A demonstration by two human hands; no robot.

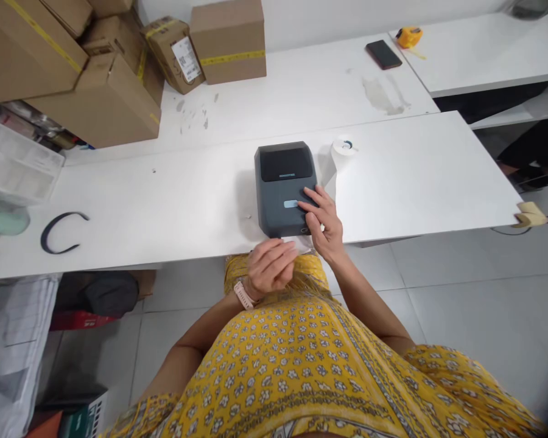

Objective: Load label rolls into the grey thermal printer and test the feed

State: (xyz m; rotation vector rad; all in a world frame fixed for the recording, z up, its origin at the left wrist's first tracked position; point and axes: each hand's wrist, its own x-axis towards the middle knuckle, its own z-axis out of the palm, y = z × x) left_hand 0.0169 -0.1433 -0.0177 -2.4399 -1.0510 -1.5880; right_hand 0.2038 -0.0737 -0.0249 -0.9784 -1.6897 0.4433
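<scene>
A dark grey label printer [281, 191] with a black window on top stands near the table's front edge. My right hand [325, 224] rests on its right front corner, fingers spread, one fingertip at the light oblong button [291, 204]. Just below the printer's front, my left hand [270, 267] is closed, its fingertips pinched at a white paper label [304, 243] by the printer's front. The fingers hide part of that label. Behind the printer to the right stands a white paper roll [343, 155], its loose strip hanging down toward the printer's side.
Cardboard boxes [228, 45] are stacked at the back left. A black headband [50, 234] lies on the left of the white table [420, 182]. A phone [383, 55] and a yellow tape measure [409, 37] sit at the back right. A beige piece [530, 214] hangs at the right corner.
</scene>
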